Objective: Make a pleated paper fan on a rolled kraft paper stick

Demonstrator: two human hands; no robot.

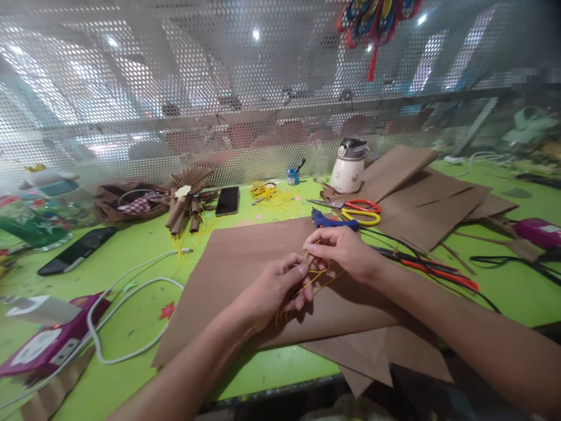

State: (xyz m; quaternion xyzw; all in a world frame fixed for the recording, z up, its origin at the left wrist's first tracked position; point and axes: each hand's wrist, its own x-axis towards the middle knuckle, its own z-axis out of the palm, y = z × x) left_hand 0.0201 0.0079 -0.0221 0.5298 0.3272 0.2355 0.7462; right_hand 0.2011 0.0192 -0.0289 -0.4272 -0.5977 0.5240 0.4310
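Over a large sheet of brown paper [236, 257], my two hands meet with fingertips almost touching. Yellow string [323, 270] runs between them in a loose loop, and some ends hang below the left palm. My left hand [284, 286] is closed, thumb pressed to the fingers on the string. Pinched at the fingertips, my right hand [337, 248] grips a small part of the string near a tan bit too small to make out. Just behind the right hand lies a blue glue gun [333, 222], beside scissors [360, 210] with red and yellow handles.
A white bottle [347, 172] and folded brown paper [432, 202] stand behind at right. Left are rolled-paper figures [186, 207], phones [228, 201], a white cable [127, 278] and a purple power strip [56, 339]. Tangled yellow string [265, 192] lies at the back. Black-and-orange pliers [433, 272] lie right.
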